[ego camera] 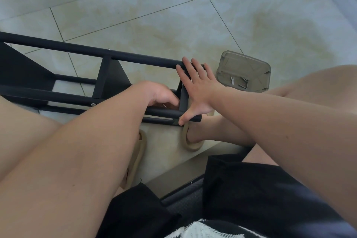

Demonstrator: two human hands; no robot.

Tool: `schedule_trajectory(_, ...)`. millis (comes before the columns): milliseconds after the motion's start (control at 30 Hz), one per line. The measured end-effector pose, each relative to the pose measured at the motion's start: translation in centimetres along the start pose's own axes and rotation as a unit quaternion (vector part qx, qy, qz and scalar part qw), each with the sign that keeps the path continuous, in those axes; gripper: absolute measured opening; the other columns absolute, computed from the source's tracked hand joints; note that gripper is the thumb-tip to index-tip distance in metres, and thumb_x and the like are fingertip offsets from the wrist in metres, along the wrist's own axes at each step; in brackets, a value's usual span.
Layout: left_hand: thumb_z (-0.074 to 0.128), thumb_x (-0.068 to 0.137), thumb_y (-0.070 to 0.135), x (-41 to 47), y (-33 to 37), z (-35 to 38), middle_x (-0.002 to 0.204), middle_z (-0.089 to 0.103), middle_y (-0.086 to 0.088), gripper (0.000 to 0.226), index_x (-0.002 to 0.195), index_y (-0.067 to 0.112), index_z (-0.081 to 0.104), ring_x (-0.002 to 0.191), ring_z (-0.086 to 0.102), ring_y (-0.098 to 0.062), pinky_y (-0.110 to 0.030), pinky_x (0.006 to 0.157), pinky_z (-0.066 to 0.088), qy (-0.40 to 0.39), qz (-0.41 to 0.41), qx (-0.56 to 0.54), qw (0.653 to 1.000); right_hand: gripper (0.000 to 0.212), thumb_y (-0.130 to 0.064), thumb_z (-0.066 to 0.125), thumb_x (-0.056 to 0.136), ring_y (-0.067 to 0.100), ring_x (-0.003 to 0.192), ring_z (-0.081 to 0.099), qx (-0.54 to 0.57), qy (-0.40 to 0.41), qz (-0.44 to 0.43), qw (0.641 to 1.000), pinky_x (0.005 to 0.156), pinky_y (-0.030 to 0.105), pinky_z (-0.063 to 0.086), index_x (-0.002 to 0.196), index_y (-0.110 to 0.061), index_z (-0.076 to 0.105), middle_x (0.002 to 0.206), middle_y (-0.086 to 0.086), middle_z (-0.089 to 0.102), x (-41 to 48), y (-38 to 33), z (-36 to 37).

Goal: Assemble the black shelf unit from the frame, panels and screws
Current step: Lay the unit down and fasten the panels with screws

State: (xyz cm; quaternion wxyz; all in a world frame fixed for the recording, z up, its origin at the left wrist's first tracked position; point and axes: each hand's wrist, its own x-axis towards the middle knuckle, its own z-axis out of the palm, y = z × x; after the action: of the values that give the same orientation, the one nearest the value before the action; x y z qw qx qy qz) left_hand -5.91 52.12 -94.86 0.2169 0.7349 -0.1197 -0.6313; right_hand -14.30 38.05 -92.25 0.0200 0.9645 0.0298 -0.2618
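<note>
- Black fabric shorts (251,189) fill the bottom of the head view, with a white and black knitted hem (195,228) at the very edge.
- Both bare forearms reach forward from the lap to the black metal tube shelf frame (58,46), which lies on its side on the pale marbled tile floor (173,15).
- At the frame's near end, the right hand (199,91) is spread wide and flat, its fingers straight. The fingertips reach the upper tube and the thumb presses the lower tube.
- Just beside it, the left hand (160,93) reaches inside the frame against the black end panel (184,100). Its fingers curl out of sight, so I cannot tell whether it holds anything.
- Further along the frame, a black upright panel (112,79) sits between the tubes.
- Small silver screw heads show on the upper tube (109,49) and on a lower tube (93,104).
- Past the frame's near end, close by, a translucent grey plastic box (257,63) stands on the floor. Inside are a small silver wrench (232,80) and some metal bits (244,81).
- Below the frame, two feet in beige rubber slippers (193,145) rest on the floor.
</note>
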Motion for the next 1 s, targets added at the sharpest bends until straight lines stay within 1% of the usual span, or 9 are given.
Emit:
schedule_trajectory(167,0.065,0.087,0.012,0.38,0.00,0.11,0.113,0.070,-0.016,0.032,0.117,0.002,0.069,0.108,0.064,-0.032,-0.047,0.111,0.043,0.017,-0.002,0.010,1.000,0.166,-0.104,0.051,0.038,0.039,0.150,-0.024,0.001,0.002,-0.001,1.000,0.122,0.057,-0.008,0.156,-0.013,-0.023,0.162,0.016,-0.030,-0.06,0.02,0.02)
schedule_trajectory(267,0.064,0.087,0.008,0.41,-0.07,-0.08,0.100,0.069,-0.010,0.031,0.117,0.008,0.070,0.100,0.062,-0.028,-0.046,0.110,0.044,0.003,0.004,0.001,1.000,0.166,-0.104,0.051,0.038,0.039,0.150,-0.024,0.002,0.002,-0.002,1.000,0.122,0.057,-0.009,0.156,-0.013,-0.023,0.162,0.015,-0.030,-0.01,0.08,-0.01)
schedule_trajectory(333,0.064,0.088,0.008,0.44,-0.17,-0.20,0.096,0.070,-0.006,0.031,0.118,0.013,0.071,0.098,0.062,-0.026,-0.040,0.102,0.048,-0.007,0.008,-0.003,1.000,0.166,-0.104,0.052,0.039,0.039,0.150,-0.024,0.002,0.001,-0.003,1.000,0.122,0.057,-0.009,0.156,-0.013,-0.023,0.162,0.015,-0.030,0.00,0.11,0.00)
schedule_trajectory(433,0.060,0.090,0.005,0.37,-0.19,-0.24,0.090,0.072,-0.002,0.024,0.106,0.018,0.072,0.095,0.064,-0.024,-0.033,0.090,0.048,-0.023,0.014,-0.020,0.999,0.166,-0.103,0.053,0.040,0.039,0.150,-0.025,0.003,0.001,-0.003,1.000,0.121,0.057,-0.010,0.156,-0.014,-0.024,0.162,0.015,-0.031,-0.02,0.08,0.02)
schedule_trajectory(500,0.057,0.092,0.005,0.29,-0.19,-0.20,0.094,0.073,-0.005,0.023,0.106,0.016,0.072,0.098,0.064,-0.026,-0.036,0.096,0.048,-0.041,0.013,-0.025,0.999,0.166,-0.103,0.053,0.040,0.039,0.150,-0.025,0.003,0.002,-0.003,1.000,0.122,0.057,-0.010,0.156,-0.013,-0.024,0.162,0.015,-0.031,-0.07,0.02,0.00)
schedule_trajectory(600,0.061,0.092,0.015,0.47,-0.19,-0.16,0.116,0.072,-0.015,0.031,0.120,0.005,0.069,0.112,0.063,-0.031,-0.042,0.111,0.043,-0.046,-0.004,-0.015,0.999,0.166,-0.103,0.053,0.039,0.039,0.151,-0.024,0.001,0.003,-0.002,1.000,0.122,0.058,-0.009,0.156,-0.013,-0.023,0.162,0.016,-0.030,-0.10,-0.01,-0.04)
schedule_trajectory(733,0.066,0.089,0.017,0.99,-0.13,-0.05,0.122,0.069,-0.017,0.034,0.121,0.004,0.069,0.116,0.063,-0.032,-0.046,0.112,0.042,-0.012,-0.015,0.008,1.000,0.166,-0.104,0.052,0.039,0.039,0.150,-0.024,0.001,-0.001,-0.001,1.000,0.122,0.058,-0.009,0.156,-0.013,-0.024,0.162,0.016,-0.030,-0.11,0.01,-0.09)
schedule_trajectory(900,0.065,0.089,0.011,1.03,-0.17,-0.14,0.110,0.073,-0.015,0.032,0.119,0.003,0.069,0.113,0.066,-0.032,-0.044,0.109,0.046,-0.011,-0.005,0.002,1.000,0.166,-0.103,0.054,0.040,0.039,0.150,-0.025,0.001,-0.004,-0.001,1.000,0.122,0.057,-0.010,0.156,-0.013,-0.024,0.162,0.015,-0.031,-0.08,0.00,-0.12)
schedule_trajectory(1000,0.064,0.087,0.009,0.90,-0.17,-0.27,0.088,0.074,-0.007,0.030,0.116,0.004,0.071,0.091,0.068,-0.026,-0.035,0.091,0.052,-0.012,0.002,-0.006,1.000,0.165,-0.102,0.055,0.042,0.039,0.150,-0.025,0.002,-0.005,-0.002,1.000,0.122,0.057,-0.010,0.156,-0.013,-0.024,0.162,0.015,-0.031,-0.10,0.02,-0.20)
